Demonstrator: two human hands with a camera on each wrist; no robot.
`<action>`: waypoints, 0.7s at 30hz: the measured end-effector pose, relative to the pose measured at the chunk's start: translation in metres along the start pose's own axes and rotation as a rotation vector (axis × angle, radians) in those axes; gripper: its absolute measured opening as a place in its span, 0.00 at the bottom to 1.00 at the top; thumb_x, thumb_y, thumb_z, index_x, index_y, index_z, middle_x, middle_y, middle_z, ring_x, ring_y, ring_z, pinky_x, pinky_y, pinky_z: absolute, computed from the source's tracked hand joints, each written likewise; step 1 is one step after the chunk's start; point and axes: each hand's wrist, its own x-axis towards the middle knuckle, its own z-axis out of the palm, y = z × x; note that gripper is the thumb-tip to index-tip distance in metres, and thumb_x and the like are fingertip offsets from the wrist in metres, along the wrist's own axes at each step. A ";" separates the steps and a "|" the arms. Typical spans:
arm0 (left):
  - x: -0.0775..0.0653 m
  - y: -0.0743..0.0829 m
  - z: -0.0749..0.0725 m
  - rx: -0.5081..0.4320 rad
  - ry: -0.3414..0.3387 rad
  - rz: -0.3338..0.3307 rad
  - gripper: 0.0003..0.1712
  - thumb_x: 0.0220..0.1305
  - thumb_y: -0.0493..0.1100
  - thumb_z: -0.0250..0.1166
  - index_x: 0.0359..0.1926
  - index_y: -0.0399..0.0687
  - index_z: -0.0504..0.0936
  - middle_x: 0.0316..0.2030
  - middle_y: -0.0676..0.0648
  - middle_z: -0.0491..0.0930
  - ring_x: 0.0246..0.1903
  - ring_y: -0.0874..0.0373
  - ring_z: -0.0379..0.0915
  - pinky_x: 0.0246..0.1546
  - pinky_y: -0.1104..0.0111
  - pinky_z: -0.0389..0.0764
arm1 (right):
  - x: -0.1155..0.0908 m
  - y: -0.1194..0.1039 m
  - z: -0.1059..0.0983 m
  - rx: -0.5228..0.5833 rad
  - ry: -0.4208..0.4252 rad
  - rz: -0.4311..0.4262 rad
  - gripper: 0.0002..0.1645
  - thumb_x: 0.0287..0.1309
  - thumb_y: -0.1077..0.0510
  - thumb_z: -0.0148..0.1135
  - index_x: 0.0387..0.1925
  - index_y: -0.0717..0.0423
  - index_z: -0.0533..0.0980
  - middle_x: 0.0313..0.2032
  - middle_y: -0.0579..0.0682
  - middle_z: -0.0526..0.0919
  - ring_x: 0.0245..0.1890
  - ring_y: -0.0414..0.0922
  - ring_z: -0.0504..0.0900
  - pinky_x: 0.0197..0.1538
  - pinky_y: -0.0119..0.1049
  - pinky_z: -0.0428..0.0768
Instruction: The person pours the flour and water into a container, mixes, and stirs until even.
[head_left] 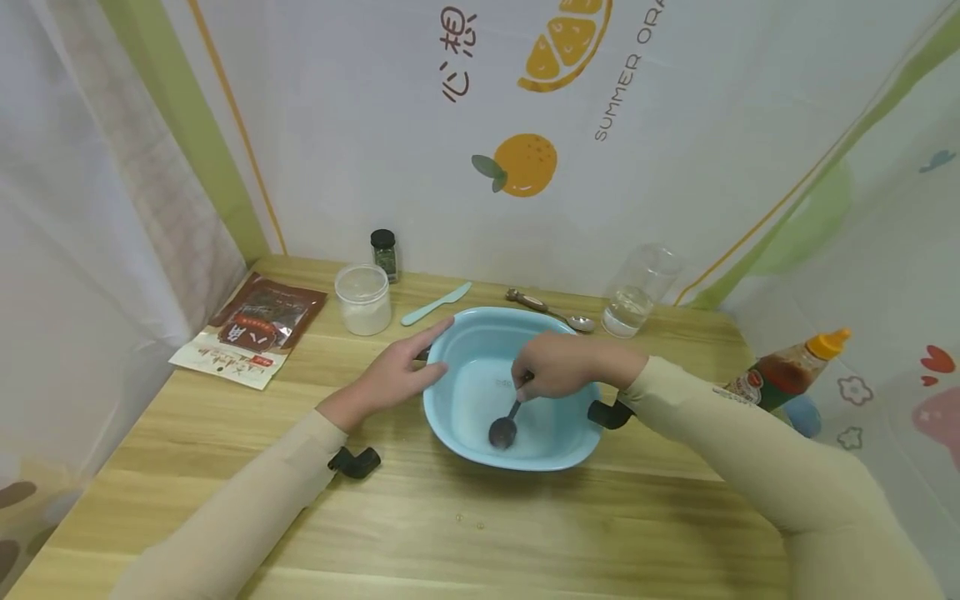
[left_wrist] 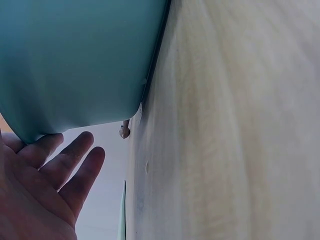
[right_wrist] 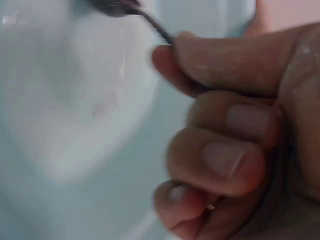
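Note:
A light blue basin (head_left: 450, 446) stands on the table, and its bottom looks wet and shiny. My right hand (head_left: 558, 367) reaches over it and grips the handle of a dark spoon (head_left: 502, 432), whose bowl is down at the basin's bottom. In the right wrist view the fingers (right_wrist: 220, 155) are curled and thumb and forefinger pinch the handle. At the basin's left edge rests my left hand (head_left: 390, 375), its thumb over the rim. The left wrist view has its loosely extended fingers (left_wrist: 75, 170) against the basin's outer wall.
Behind the basin lie a light green knife (head_left: 437, 303) and a metal spoon (head_left: 551, 311). A jar of white powder (head_left: 363, 302), a spice bottle (head_left: 385, 255) and a brown packet (head_left: 255, 327) are at left. A clear cup (head_left: 637, 296) and a sauce bottle (head_left: 787, 372) stand right.

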 end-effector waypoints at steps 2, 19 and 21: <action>0.000 0.000 0.000 -0.005 -0.003 -0.004 0.43 0.80 0.42 0.63 0.89 0.41 0.58 0.78 0.31 0.71 0.65 0.33 0.82 0.49 0.63 0.94 | 0.010 -0.004 0.003 0.020 0.036 -0.030 0.10 0.78 0.54 0.68 0.38 0.50 0.90 0.32 0.39 0.85 0.31 0.37 0.78 0.38 0.34 0.80; 0.002 -0.001 0.000 0.026 -0.001 -0.002 0.44 0.79 0.43 0.63 0.89 0.43 0.59 0.76 0.30 0.73 0.62 0.34 0.85 0.47 0.63 0.95 | -0.005 0.012 -0.012 -0.234 0.203 0.302 0.27 0.71 0.64 0.56 0.17 0.44 0.59 0.19 0.42 0.57 0.20 0.40 0.57 0.22 0.33 0.57; 0.002 -0.001 0.000 0.032 0.001 -0.004 0.44 0.79 0.43 0.63 0.89 0.43 0.58 0.77 0.30 0.73 0.63 0.35 0.85 0.49 0.62 0.94 | -0.011 0.009 -0.017 -0.232 0.110 0.289 0.25 0.68 0.64 0.58 0.17 0.45 0.63 0.18 0.42 0.60 0.20 0.40 0.59 0.23 0.33 0.59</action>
